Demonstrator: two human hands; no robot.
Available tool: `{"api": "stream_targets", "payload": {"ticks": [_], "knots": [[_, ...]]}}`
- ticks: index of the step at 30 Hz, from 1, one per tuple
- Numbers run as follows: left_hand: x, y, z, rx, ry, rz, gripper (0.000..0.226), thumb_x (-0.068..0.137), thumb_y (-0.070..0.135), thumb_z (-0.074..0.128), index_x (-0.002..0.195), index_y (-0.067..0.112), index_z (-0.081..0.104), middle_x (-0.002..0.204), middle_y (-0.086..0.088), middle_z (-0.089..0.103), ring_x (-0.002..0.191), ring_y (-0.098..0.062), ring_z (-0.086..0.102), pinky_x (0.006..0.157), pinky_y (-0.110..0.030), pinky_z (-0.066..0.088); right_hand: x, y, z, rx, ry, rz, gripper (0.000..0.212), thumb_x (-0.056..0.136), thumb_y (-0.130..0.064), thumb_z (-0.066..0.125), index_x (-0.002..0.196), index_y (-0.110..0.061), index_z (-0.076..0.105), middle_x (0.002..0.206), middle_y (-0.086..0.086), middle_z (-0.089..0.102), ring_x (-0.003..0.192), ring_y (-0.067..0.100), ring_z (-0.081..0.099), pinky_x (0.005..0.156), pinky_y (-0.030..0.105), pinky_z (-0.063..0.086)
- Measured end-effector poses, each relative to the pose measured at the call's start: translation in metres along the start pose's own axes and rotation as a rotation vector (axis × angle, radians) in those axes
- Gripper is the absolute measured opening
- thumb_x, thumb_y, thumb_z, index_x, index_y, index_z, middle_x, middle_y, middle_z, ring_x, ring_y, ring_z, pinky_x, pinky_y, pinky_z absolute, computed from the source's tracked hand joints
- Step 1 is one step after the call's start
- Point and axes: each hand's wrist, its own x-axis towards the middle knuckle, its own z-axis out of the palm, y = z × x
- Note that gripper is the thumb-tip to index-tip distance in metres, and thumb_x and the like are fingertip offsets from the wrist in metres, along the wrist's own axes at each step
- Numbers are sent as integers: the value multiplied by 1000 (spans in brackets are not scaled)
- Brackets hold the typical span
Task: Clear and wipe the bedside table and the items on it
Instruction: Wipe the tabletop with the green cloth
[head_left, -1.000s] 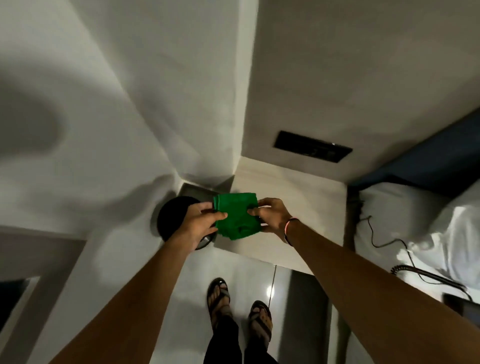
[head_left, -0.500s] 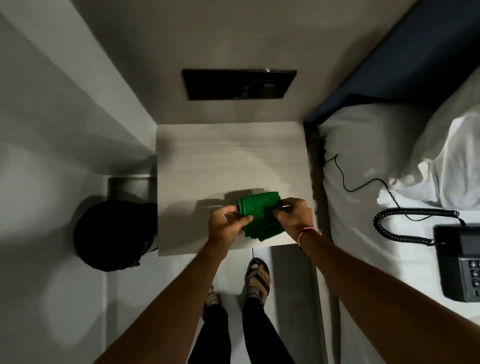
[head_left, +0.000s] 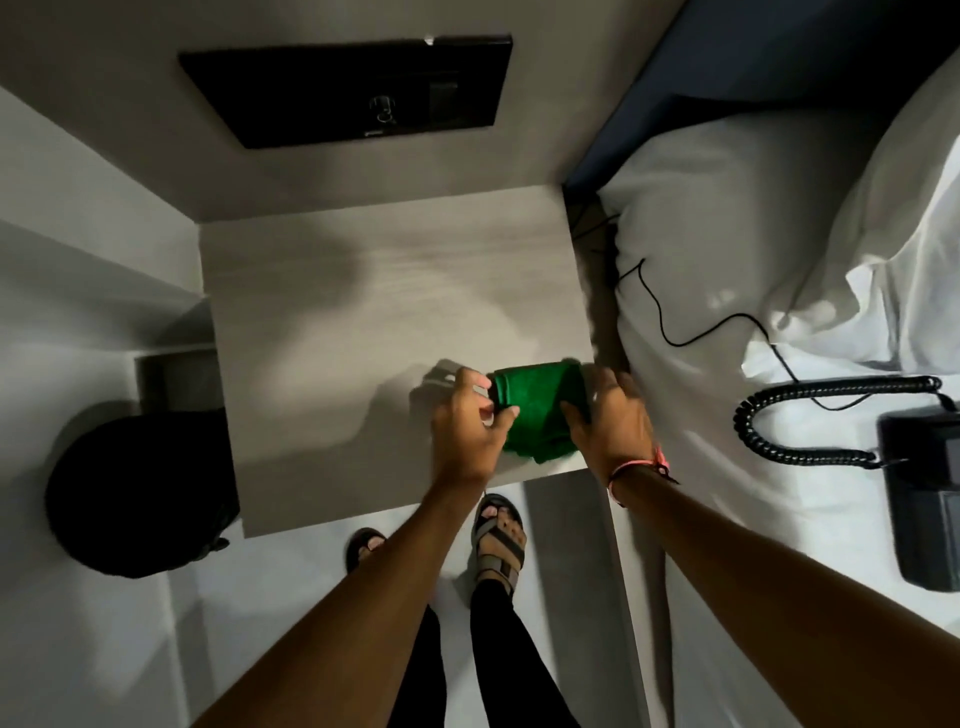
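Note:
A folded green cloth (head_left: 540, 410) hangs just over the front right corner of the pale bedside table (head_left: 363, 322). My left hand (head_left: 470, 426) pinches its left edge between thumb and fingers. My right hand (head_left: 613, 421) grips its right side, with the fingers curled over the fabric. The tabletop carries nothing else. A black telephone (head_left: 919, 499) with a coiled cord (head_left: 810, 415) lies on the white bed to the right.
A black round bin (head_left: 135, 493) stands on the floor left of the table. A black wall panel (head_left: 348, 88) sits above the table. White pillows and bedding (head_left: 753, 218) fill the right side. My sandalled feet (head_left: 498, 540) stand below the table's front edge.
The view has swung right and downward, so the table now lies square below me and the telephone shows. Both hands kept hold of the cloth and moved toward the table's front right corner.

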Motion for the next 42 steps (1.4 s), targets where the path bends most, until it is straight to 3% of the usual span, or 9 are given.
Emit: {"api": "stream_targets", "payload": {"ticks": [3,6,9,12,17,26,31,37,42], "knots": [[-6,-13,-36,417,97,261,33,90,32,68,112,8,61,103,-11,67,94,-28,64,79,-39,53,-7,0,4,-300,137,-314,59,98,-40,49,148,-14,34,147,18,42,134,36,41,109,48,37],[-5,-46,-80,797,153,322,51,100,44,47,134,7,53,133,-18,57,119,-36,54,100,-46,45,-6,-4,12,-442,97,-429,71,100,-52,29,157,-11,17,164,18,14,152,30,16,123,48,15],[-10,-98,-126,924,156,325,62,104,44,37,153,6,32,159,-21,30,147,-36,30,120,-52,27,1,-9,24,-470,81,-493,78,98,-59,19,158,-10,9,165,17,1,153,29,4,125,47,8],[-20,-142,-157,1051,214,390,66,106,44,36,156,3,23,162,-24,21,151,-36,23,122,-49,22,7,-16,41,-405,111,-514,81,97,-60,22,157,-7,11,164,18,2,153,29,4,125,45,6],[-23,-172,-170,1091,255,419,65,106,38,39,155,-1,20,161,-28,19,151,-39,20,121,-52,25,17,-5,60,-441,178,-478,76,98,-53,23,157,-7,10,165,19,3,153,29,4,125,46,6],[-19,-189,-174,1071,232,454,60,107,28,28,154,-8,14,163,-27,12,154,-35,10,123,-52,21,16,14,73,-439,331,-430,71,99,-51,24,156,-9,21,163,20,15,152,30,15,122,49,17],[-18,-189,-174,1035,244,459,60,107,28,25,154,-6,16,163,-25,14,154,-34,10,124,-51,19,0,-18,100,-418,317,-389,72,98,-53,19,156,-10,19,164,17,13,153,29,12,123,48,13],[-17,-187,-174,1035,244,447,60,106,28,26,154,-6,17,163,-26,16,153,-35,13,124,-51,19,-27,-91,151,-388,231,-528,73,98,-55,19,157,-12,16,165,14,9,153,27,7,124,48,8],[-6,-187,-174,1096,240,447,60,106,29,20,155,-5,11,164,-25,11,154,-34,10,125,-50,16,-45,-147,192,-369,202,-644,70,100,-50,30,156,-10,19,164,18,12,153,29,10,120,51,14]]}}
